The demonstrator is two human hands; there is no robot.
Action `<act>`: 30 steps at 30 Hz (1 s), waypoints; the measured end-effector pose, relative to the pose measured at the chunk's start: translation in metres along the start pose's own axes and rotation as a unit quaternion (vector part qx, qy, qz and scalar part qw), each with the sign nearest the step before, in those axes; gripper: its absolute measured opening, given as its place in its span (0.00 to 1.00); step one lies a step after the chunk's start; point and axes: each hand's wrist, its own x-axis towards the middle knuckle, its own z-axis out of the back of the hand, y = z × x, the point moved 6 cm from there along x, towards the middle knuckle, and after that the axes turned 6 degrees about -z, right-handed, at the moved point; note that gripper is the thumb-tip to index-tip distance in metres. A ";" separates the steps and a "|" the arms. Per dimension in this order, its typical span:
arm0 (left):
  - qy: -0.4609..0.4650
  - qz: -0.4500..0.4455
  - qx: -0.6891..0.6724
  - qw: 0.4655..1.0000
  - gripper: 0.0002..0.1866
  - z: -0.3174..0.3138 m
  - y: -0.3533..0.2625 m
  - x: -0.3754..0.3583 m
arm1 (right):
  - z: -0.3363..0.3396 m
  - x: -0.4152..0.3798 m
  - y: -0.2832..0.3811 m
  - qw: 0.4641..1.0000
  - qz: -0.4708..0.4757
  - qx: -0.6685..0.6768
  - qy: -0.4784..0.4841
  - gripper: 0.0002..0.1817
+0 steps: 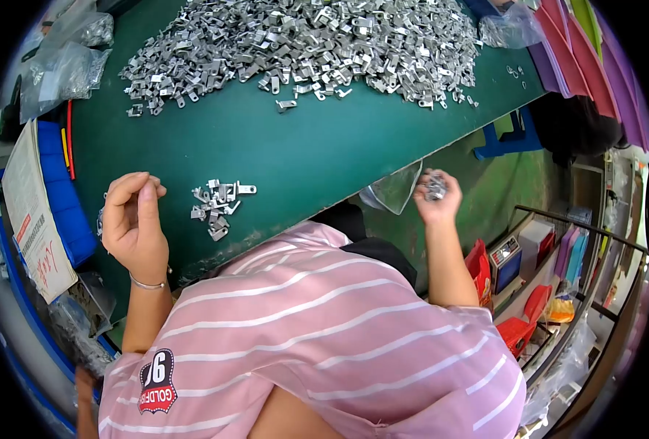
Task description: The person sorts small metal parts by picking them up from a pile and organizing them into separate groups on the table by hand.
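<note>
My left hand [135, 223] is raised over the left side of the green table, thumb and fingers pressed together. Whatever is in that pinch, if anything, is hidden. Close by on its right lies a small group of silver metal brackets [214, 207]. My right hand [439, 197] is beyond the table's front edge, its fingers curled around a handful of metal brackets [435, 187]. A clear plastic bag [396, 189] hangs at the table edge just left of that hand. At the far side, a large heap of the same brackets [317, 47] covers the tabletop.
Blue bins [66, 197] and a printed paper sheet [35, 219] stand at the left. Plastic bags [64, 77] lie at the upper left. Pink and purple folders [573, 58] are at the upper right. A blue stool [511, 139] and a shelf rack [580, 227] stand on the right.
</note>
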 end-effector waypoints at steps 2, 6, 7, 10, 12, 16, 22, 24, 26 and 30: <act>0.011 -0.006 0.003 1.000 0.07 -0.006 -0.007 0.002 | 0.065 0.059 -0.016 0.990 -0.011 -0.072 -0.120 0.16; 0.007 0.007 -0.005 1.000 0.07 0.000 -0.012 -0.005 | 0.096 0.085 -0.042 0.918 -0.140 -0.279 -0.243 0.36; 0.001 0.015 0.003 1.000 0.07 0.007 -0.010 -0.008 | 0.092 0.084 -0.040 0.911 -0.143 -0.294 -0.250 0.34; -0.027 0.043 0.026 0.998 0.07 0.023 -0.005 -0.018 | 0.092 0.091 0.008 0.885 0.072 -0.407 -0.213 0.18; -0.035 0.100 0.039 0.994 0.07 0.030 0.004 -0.025 | 0.050 0.056 0.051 0.720 0.432 -0.497 -0.218 0.11; 0.072 0.119 0.134 0.981 0.12 0.023 0.018 -0.032 | -0.066 -0.022 0.064 0.699 0.545 -0.451 -0.106 0.07; 0.291 0.106 0.200 0.929 0.36 -0.028 0.008 -0.026 | -0.248 -0.077 -0.087 0.479 0.495 -0.671 0.276 0.13; 0.308 0.071 0.247 0.916 0.36 -0.028 0.008 -0.028 | -0.265 -0.075 -0.125 0.419 0.487 -0.707 0.296 0.14; 0.303 0.097 0.240 0.917 0.35 -0.022 0.010 -0.031 | -0.267 -0.064 -0.142 0.340 0.493 -0.758 0.257 0.13; 0.289 0.113 0.198 0.930 0.33 -0.013 0.011 -0.036 | -0.262 -0.060 -0.144 0.381 0.399 -0.792 0.261 0.12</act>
